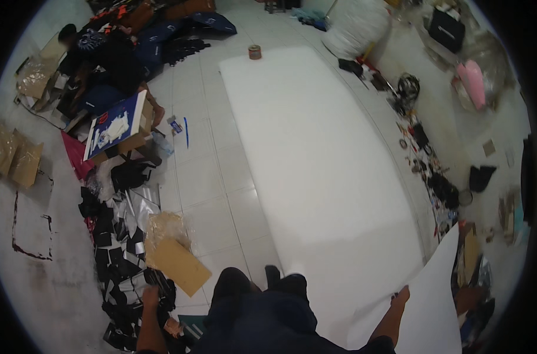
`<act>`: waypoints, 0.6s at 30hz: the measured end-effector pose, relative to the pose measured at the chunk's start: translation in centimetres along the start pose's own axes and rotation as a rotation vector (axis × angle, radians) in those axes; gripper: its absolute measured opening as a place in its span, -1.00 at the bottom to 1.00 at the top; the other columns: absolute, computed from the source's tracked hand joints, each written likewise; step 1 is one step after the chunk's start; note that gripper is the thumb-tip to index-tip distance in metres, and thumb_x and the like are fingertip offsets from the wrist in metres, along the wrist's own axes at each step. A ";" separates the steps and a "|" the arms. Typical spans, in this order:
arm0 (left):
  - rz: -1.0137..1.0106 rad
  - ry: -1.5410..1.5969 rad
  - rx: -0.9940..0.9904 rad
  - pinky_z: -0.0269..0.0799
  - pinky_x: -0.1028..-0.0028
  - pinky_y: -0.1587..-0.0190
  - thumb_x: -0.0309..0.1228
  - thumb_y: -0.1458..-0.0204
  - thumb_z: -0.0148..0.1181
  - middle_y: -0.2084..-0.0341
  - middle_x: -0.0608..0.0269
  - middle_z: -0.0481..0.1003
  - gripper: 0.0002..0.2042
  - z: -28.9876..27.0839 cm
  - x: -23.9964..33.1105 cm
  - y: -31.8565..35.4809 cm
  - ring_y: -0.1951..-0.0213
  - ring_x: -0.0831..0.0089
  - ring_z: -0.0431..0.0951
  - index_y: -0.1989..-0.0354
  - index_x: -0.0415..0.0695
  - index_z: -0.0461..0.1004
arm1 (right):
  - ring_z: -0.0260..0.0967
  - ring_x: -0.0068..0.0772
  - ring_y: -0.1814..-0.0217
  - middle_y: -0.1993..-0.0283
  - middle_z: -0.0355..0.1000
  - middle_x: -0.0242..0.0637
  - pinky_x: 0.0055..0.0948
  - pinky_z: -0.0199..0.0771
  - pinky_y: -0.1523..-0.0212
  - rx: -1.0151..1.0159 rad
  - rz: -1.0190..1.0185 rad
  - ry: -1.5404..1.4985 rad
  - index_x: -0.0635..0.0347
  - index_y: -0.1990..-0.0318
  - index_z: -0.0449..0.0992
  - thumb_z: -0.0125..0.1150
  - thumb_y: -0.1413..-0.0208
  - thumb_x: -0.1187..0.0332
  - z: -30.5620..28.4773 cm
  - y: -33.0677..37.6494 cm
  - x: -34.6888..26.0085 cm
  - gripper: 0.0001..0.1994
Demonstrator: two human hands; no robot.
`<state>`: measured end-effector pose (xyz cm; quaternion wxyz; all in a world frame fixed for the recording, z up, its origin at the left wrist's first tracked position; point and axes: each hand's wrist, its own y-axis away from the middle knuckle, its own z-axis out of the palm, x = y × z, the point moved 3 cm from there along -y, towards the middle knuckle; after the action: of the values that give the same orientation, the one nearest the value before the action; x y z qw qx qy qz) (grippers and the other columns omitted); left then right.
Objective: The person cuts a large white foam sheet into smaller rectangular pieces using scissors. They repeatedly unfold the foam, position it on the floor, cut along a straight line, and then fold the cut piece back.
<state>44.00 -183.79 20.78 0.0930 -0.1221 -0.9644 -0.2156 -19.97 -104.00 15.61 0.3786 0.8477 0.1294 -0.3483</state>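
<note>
A long white sheet lies flat over the floor tiles, stretching from beside my legs to the far end. Near me on the right, one part of it curls up into a raised flap. My right hand has its fingers closed on this flap. Over a heap of black and silver scraps hangs my left hand, low at my side; its fingers are too small and dark to make out. A small round tin stands on the sheet's far edge.
A person in dark clothes sits at the far left among dark blue bags. In front of them stands a box with a blue-and-white board. Brown cardboard lies left of my legs. Tools and a fan line the right side, with a big white sack beyond.
</note>
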 end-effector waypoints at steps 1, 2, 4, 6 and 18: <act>0.037 -0.030 0.008 0.34 0.11 0.29 -0.27 -0.02 0.06 0.41 -0.16 0.49 -0.73 0.5 -4.6 2.0 0.36 -0.02 0.50 0.30 -0.25 0.51 | 0.34 -0.17 -0.01 -0.10 0.36 -0.24 -0.16 0.38 0.11 -0.006 -0.030 -0.015 0.15 -0.16 0.32 -0.07 -0.22 0.01 2.2 -1.2 0.1 -0.51; 0.419 -0.350 0.164 0.36 0.09 0.30 -0.30 -0.06 0.02 0.40 -0.14 0.50 -0.76 3.7 -3.5 4.6 0.34 0.00 0.51 0.28 -0.20 0.53 | 0.38 -0.15 0.03 -0.05 0.40 -0.20 -0.16 0.43 0.14 0.033 -0.117 -0.014 0.23 -0.10 0.36 -0.08 -0.23 0.04 1.4 -3.1 -2.0 -0.53; 0.199 -0.562 -0.312 0.39 0.05 0.28 -0.36 -0.07 -0.01 0.38 -0.10 0.51 -0.79 4.5 -5.3 7.0 0.32 0.03 0.52 0.28 -0.17 0.53 | 0.44 -0.09 0.09 0.04 0.46 -0.08 -0.12 0.50 0.10 -0.012 -0.218 -0.030 0.43 0.03 0.42 -0.12 -0.26 0.11 6.6 -2.0 -2.1 -0.54; -0.194 -0.238 -0.490 0.38 0.06 0.23 -0.37 -0.07 -0.02 0.35 -0.11 0.50 -0.78 5.5 -3.0 3.7 0.29 0.02 0.52 0.26 -0.18 0.52 | 0.43 -0.06 0.10 0.05 0.46 -0.05 -0.11 0.50 0.10 0.004 -0.203 -0.009 0.41 0.02 0.42 -0.11 -0.25 0.13 10.2 -0.7 -2.6 -0.55; 0.086 -0.048 -0.109 0.40 0.14 0.02 -0.20 -0.11 0.03 0.12 -0.16 0.48 -0.63 -14.5 23.6 -58.5 0.11 -0.02 0.50 0.11 -0.28 0.46 | 0.42 -0.03 0.10 0.08 0.45 -0.01 -0.08 0.48 0.05 0.125 -0.336 -0.155 0.45 0.01 0.39 -0.07 -0.25 0.07 31.4 13.5 -17.2 -0.51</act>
<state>7.23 -236.85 16.12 0.0723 -0.1732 -0.9470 -0.2606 -41.39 -135.36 20.16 0.2708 0.8066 0.2176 -0.4783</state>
